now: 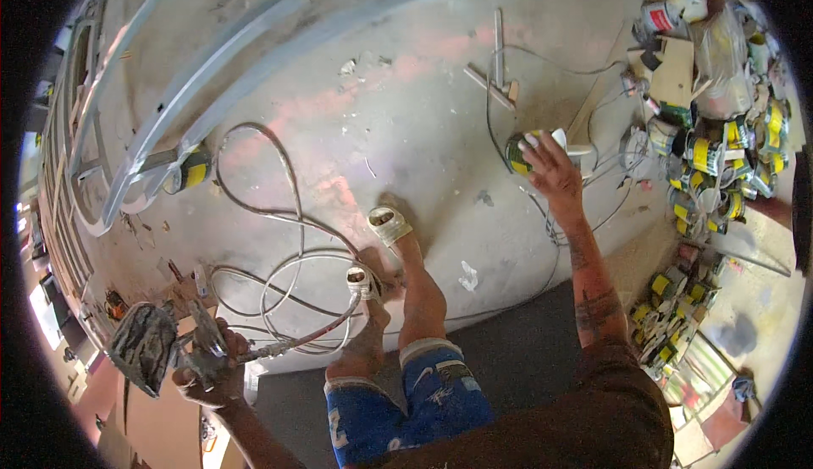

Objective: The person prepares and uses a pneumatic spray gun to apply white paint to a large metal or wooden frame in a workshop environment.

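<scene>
A pale, stained floor [415, 122] stretches beneath a curved grey frame [199, 88] at left and a heap of cans [703, 154] at right. A looped hose [292, 206] runs to a dusty tool [206, 338] grasped by the left hand [207, 382]; a yellow-labelled can [516, 156] sits on the floor under the right hand [555, 174], fingers extended, its hold impossible to tell.

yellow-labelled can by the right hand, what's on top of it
In this view the right hand is over the can; whatever lies beneath the hand is covered.
</scene>
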The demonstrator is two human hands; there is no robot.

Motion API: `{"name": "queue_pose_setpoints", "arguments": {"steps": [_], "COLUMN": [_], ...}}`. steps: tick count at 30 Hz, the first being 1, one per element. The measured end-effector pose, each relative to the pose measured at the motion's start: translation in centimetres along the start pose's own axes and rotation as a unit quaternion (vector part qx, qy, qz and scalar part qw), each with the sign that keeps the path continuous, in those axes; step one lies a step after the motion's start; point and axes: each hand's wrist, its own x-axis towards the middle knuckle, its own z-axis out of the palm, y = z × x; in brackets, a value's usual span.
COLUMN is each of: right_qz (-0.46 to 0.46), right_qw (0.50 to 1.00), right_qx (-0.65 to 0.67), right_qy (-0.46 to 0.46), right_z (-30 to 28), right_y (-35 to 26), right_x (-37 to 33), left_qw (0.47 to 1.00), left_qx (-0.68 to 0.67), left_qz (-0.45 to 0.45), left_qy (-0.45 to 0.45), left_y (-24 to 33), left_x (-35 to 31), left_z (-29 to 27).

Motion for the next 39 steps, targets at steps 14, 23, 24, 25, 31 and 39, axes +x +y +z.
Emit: {"name": "queue_pose_setpoints", "arguments": {"steps": [14,23,24,25,31,39], "right_qz": [-0.221,-0.126,-0.123,-0.086,-0.036,-0.088], "right_qw": [0.963,0.97,0.972,0.972,0.915,0.881], "right_qx": [-0.044,-0.102,-0.043,-0.014,0.106,0.081], "right_qy": [-0.15,-0.181,-0.198,-0.22,-0.388,-0.458], "right_z": [15.6,29.3,31.1,32.5,37.4,37.0], "right_y": [-37.1,-47.2,-46.9,-46.3,-49.6,-52.9], "right_x": [1.8,-7.4,-8.7,-9.7,-13.7,-12.9], "left_qw": [0.986,0.977,0.984,0.981,0.974,0.961], "left_qx": [-0.159,-0.174,-0.157,-0.171,-0.15,-0.089], "left_qz": [0.047,0.037,0.066,0.07,0.095,0.219], "left_qy": [0.003,0.115,0.042,0.066,0.14,0.144], "left_y": [7.6,5.2,4.8,5.9,8.9,8.1], "left_x": [-13.2,-19.3,-19.9,-20.6,-23.3,-24.9], "left_z": [-7.1,-13.0,-14.0,-12.5,-8.8,-5.5]}}
